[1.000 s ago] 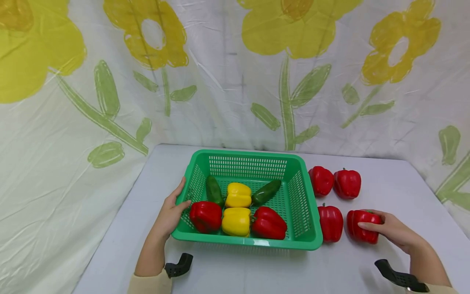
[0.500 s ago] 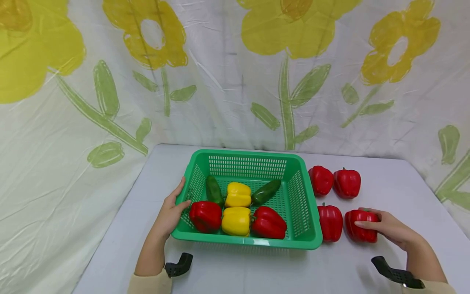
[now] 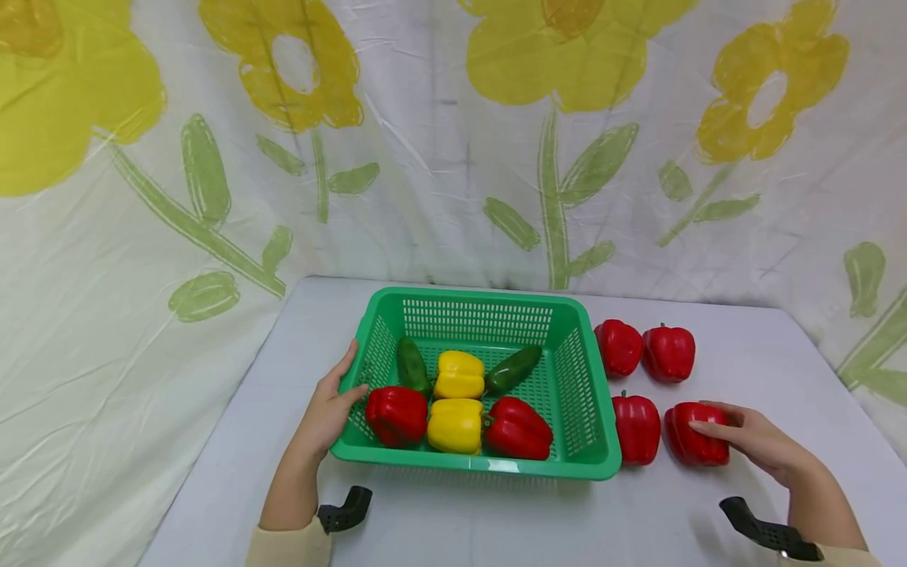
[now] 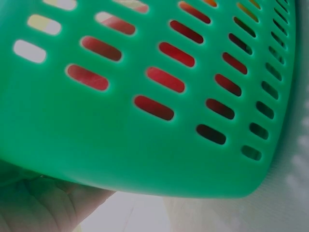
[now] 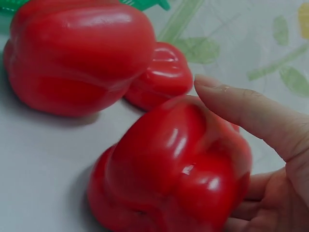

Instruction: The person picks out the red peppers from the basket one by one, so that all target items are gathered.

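My left hand [image 3: 331, 409] grips the left rim of a green plastic basket [image 3: 475, 465], thumb over the edge. The left wrist view shows the slotted basket wall [image 4: 111, 145] close up, with part of that hand [image 4: 53, 205] below. Inside the basket lie two red bell peppers, two yellow bell peppers [image 3: 456, 426] and two green peppers [image 3: 515, 370]. Right of the basket, my right hand [image 3: 761, 442] holds a red bell pepper [image 3: 694, 442] on the table, its thumb [image 5: 231, 101] along one side and fingers partly hidden behind it.
Another red bell pepper [image 3: 637, 429] sits between the held one and the basket. Two more red bell peppers, one [image 3: 669, 353] further right, stand behind. A white table [image 3: 425, 520] bears everything, backed by a flower-painted sheet [image 3: 425, 157].
The red bell pepper under my right hand has shifted slightly left, towards the pepper beside it. My right thumb has shifted a little on it. The left hand and basket stay put.
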Motion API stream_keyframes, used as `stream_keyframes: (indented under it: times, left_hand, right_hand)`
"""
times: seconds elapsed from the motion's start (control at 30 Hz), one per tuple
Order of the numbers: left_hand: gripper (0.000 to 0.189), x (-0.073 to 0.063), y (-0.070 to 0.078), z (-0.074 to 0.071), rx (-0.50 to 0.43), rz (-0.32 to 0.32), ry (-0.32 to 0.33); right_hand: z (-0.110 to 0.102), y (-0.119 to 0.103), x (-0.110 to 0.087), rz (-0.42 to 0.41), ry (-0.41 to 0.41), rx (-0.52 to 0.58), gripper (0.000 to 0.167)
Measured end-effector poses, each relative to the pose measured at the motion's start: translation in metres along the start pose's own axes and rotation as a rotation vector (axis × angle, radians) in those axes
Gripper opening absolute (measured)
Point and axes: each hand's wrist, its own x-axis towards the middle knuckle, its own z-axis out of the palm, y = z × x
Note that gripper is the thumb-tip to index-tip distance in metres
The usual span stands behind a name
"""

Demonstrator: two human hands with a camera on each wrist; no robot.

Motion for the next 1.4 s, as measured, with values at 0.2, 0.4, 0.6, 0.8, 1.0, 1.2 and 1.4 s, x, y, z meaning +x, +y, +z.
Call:
stream_keyframes:
  times: [0.2,0.4,0.6,0.8,1.0,1.2,1.4]
  left_hand:
    - [0.065,0.000,0.001,0.000,0.000,-0.003,-0.001]
    - [0.065,0.000,0.000,0.001,0.002,-0.005,0.004]
    - [0.065,0.000,0.000,0.001,0.008,-0.005,0.006]
    - [0.065,0.000,0.000,0.001,0.005,-0.004,0.005]
    - [0.065,0.000,0.000,0.001,0.004,-0.004,0.006]
    - [0.065,0.000,0.000,0.000,0.005,-0.001,0.005]
    - [0.065,0.000,-0.001,0.000,0.002,0.001,0.003]
  right_hand:
    - [-0.007,-0.001,-0.005,-0.023,0.017,-0.063,0.086]
    - [-0.013,-0.011,-0.012,-0.074,0.043,-0.107,0.085]
    - [-0.016,-0.023,-0.016,-0.102,0.060,-0.152,0.087]
    - [-0.016,-0.038,-0.020,-0.164,0.093,-0.193,0.087]
    - [-0.017,-0.059,-0.020,-0.225,0.106,-0.247,0.088]
    - [-0.017,-0.084,-0.020,-0.266,0.115,-0.304,0.093]
    - [-0.013,-0.110,-0.021,-0.330,0.099,-0.321,0.094]
